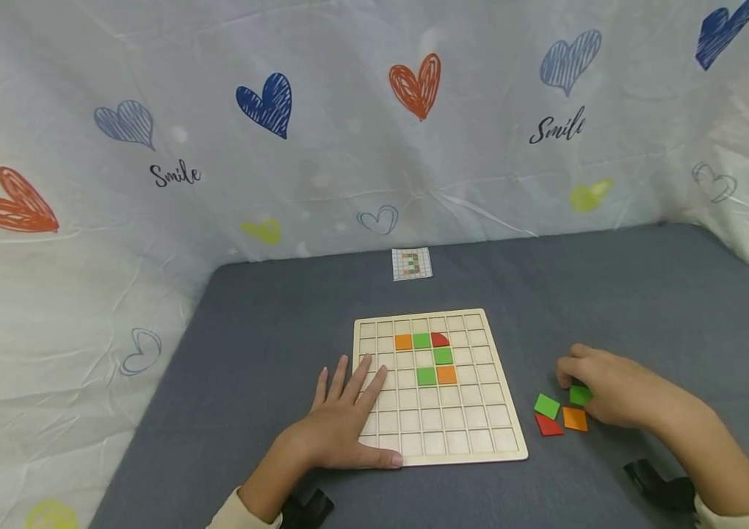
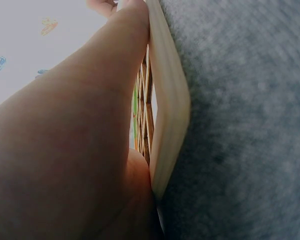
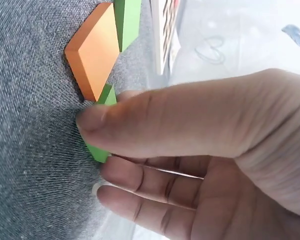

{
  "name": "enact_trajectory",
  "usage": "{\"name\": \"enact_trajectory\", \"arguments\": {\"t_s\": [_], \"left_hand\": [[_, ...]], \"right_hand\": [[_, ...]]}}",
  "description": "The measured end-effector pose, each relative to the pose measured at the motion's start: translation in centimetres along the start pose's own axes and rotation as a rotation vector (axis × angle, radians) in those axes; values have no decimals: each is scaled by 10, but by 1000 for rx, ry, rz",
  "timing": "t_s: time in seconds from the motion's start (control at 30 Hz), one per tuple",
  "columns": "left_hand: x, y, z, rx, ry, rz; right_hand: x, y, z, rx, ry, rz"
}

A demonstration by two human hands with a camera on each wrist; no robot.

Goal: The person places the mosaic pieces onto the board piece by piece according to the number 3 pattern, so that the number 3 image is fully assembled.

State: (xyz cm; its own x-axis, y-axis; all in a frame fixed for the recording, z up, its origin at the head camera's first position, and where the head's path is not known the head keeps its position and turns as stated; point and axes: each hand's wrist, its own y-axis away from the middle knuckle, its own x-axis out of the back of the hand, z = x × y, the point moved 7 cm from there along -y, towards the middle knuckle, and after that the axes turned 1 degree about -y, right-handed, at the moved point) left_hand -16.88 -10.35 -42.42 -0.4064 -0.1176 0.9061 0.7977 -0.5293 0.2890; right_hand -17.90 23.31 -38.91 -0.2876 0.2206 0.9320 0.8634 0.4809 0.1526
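Observation:
My left hand [image 1: 338, 433] rests with spread, straight fingers on the left side of a wooden grid board [image 1: 451, 419], its thumb along the near edge. Set in the board's upper cells are two orange squares, several green squares and a red tile [image 1: 439, 339] with a rounded corner. To the right of the board, my right hand [image 1: 628, 389] pinches a green square tile [image 1: 580, 395] at the cloth. In the right wrist view the thumb covers part of that green tile [image 3: 97, 152]. Close by lie another green tile [image 1: 547, 406], an orange tile [image 1: 575, 419] and a red tile [image 1: 549, 425].
A small printed card [image 1: 412, 264] with a coloured grid pattern lies behind the board, near the back edge of the grey cloth-covered table [image 1: 269, 323]. A white curtain [image 1: 321, 162] with printed hearts hangs behind and along the sides.

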Motion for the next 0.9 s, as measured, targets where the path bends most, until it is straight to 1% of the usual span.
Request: {"name": "enact_trajectory", "arguments": {"t_s": [0.13, 0.37, 0.7, 0.9], "left_hand": [[-1, 0, 0, 3, 3, -5], [-1, 1, 0, -1, 6, -6], [0, 1, 0, -4, 12, 4], [-1, 0, -1, -9, 9, 6]], "right_hand": [[-1, -3, 0, 1, 2, 2], [-3, -5, 2, -24, -16, -38], [1, -6, -3, 30, -49, 6], [3, -5, -10, 77, -76, 41]]}}
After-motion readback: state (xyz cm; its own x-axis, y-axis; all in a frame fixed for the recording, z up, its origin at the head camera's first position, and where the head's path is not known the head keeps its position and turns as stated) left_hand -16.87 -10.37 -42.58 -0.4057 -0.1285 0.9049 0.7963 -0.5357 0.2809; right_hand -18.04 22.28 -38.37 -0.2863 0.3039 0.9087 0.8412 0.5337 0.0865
